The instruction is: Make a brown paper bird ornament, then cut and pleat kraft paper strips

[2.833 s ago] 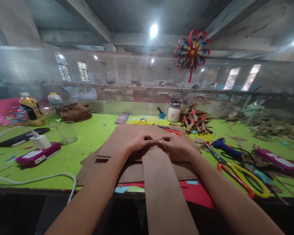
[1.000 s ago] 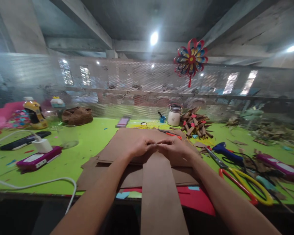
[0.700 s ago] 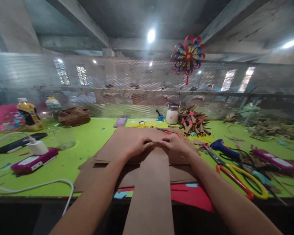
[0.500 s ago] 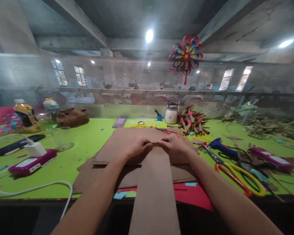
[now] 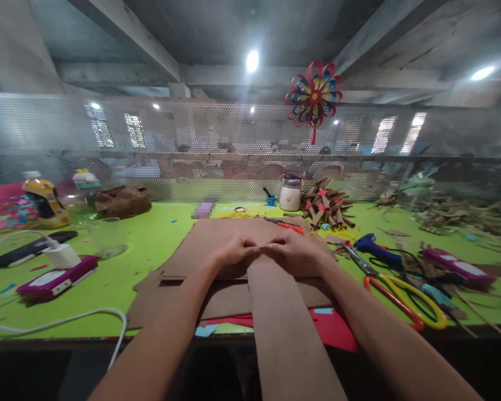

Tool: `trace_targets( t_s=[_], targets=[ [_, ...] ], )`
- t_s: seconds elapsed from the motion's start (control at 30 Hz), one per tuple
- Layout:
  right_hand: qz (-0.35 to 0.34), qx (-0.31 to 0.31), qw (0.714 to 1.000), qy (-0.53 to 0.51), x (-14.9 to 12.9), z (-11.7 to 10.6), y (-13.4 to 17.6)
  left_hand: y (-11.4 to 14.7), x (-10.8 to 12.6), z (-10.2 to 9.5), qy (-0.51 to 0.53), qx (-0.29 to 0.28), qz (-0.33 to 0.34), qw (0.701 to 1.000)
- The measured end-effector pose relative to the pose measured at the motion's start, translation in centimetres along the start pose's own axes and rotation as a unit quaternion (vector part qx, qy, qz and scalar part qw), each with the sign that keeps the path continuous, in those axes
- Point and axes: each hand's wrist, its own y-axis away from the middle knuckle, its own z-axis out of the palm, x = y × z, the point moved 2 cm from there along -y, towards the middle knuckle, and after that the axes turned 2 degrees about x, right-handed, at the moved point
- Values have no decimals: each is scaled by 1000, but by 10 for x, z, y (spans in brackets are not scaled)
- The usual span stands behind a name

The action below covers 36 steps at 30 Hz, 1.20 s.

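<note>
A long strip of brown kraft paper [image 5: 286, 323] runs from the middle of the table down past the front edge. Both hands pinch its far end, thumbs and fingertips close together. My left hand [image 5: 236, 249] grips the left corner, and my right hand [image 5: 290, 248] grips the right one. The small edge between the fingertips is partly hidden. Under the hands lies a stack of brown paper sheets [image 5: 183, 253]. Red paper [image 5: 336, 329] and a light blue scrap [image 5: 206, 331] show at the table's front edge.
To the right lie large scissors [image 5: 415, 301], a blue glue gun [image 5: 378, 249] and a purple power strip [image 5: 459, 265]. Rolled brown paper pieces [image 5: 329, 206] and a white jar [image 5: 290, 194] stand behind. A plastic cup [image 5: 109, 238] and another purple power strip [image 5: 58, 278] are left.
The near part of the paper strip has swung to the right, so it now slants. Both hands keep hold of its far end, almost in place. The view has shifted slightly.
</note>
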Motion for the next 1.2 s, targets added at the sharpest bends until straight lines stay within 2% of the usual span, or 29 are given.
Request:
trace_targets(
  t_s=[0.1, 0.2, 0.3, 0.47, 0.87, 1.1, 1.13, 1.2],
  targets=[
    [-28, -23, 999, 36, -7, 1, -2, 2, 4, 1, -7, -7, -1, 1000],
    [-40, -7, 996, 83, -7, -3, -3, 4, 9, 1, 12, -27, -1, 1000],
    [-28, 16, 993, 110, 0, -6, -4, 4, 13, 0, 17, -46, -1, 999],
    [-6, 16, 994, 109, 9, -5, -8, 2, 10, -3, 2, -48, 20, 999],
    [55, -47, 996, -52, 7, -23, 0, -2, -15, -16, -2, -44, 6, 999],
    [83, -116, 971, -194, 17, -24, 4, -5, -17, -17, -15, -9, -2, 1000],
    [77, -108, 968, -213, 19, -25, 3, -6, -18, -17, -16, -4, -7, 1000],
    [58, -53, 967, -244, 23, -28, 1, -5, -20, -18, -9, -1, -14, 1000]
  ],
)
